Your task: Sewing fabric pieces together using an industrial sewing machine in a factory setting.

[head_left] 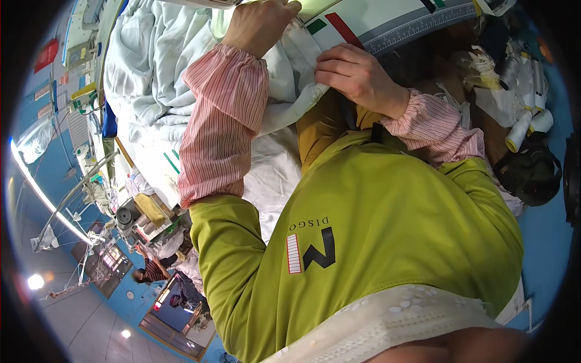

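Right hand [357,72], 1 o'clock, pinches pale cloth [281,85] — likely to steady its edge; left hand [260,25], 12 o'clock: grip hidden, cannot tell.

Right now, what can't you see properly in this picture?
All in the head view:
Left hand: its far end is cut off by the upper edge.
Right hand: it covers whatever is right under it, so I can't judge its grip.
White cloth: partly hidden behind the left pink striped sleeve.
Person in the background: too far and small to show what they're doing.
Wall clock: too small to read.
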### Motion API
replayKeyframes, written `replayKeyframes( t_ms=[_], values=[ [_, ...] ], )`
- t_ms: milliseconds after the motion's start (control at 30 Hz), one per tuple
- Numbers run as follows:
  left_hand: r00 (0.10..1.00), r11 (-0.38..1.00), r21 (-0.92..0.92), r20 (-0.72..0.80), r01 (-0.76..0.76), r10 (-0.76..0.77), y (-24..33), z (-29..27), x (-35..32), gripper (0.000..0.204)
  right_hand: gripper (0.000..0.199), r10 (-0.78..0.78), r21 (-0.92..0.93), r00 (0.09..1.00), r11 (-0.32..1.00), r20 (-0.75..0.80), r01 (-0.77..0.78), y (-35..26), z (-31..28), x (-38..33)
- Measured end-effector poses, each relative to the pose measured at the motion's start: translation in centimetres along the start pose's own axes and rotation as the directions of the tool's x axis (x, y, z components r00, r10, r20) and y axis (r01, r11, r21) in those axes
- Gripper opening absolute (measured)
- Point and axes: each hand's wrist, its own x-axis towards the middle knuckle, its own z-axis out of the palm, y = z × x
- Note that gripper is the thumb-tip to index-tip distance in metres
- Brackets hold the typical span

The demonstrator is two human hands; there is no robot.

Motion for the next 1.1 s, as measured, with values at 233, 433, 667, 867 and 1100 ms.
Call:
replayKeyframes(
  t_ms=[233,433,667,867,1100],
  values=[
    [0.989,0.989,-0.085,0.104,0.119,-0.11,1.0,0.5,-0.4,0.015,0.018,0.012,-0.001,1.0,1.0,0.008,-0.012,-0.1,-0.2,0.3],
    [0.945,0.904,-0.345,-0.115,0.25,-0.306,4.4,2.4,-4.8,0.027,0.018,0.007,0.001,1.0,1.0,0.013,-0.007,-0.2,-0.4,0.5],
    [0.903,0.941,-0.292,-0.336,0.171,-0.268,5.1,3.9,-6.2,0.042,0.019,0.051,0.006,0.998,0.999,0.021,-0.051,-0.5,-0.3,0.8],
    [0.902,0.95,-0.267,-0.351,0.161,-0.252,3.6,4.2,-5.8,0.04,0.021,0.053,-0.012,0.998,0.999,0.021,-0.053,0.3,-0.2,1.8],
    [0.859,0.931,-0.354,-0.444,0.093,-0.255,1.4,3.1,-4.7,0.023,0.02,0.073,-0.035,0.995,0.997,0.069,-0.07,2.6,1.0,4.1]
  ],
)
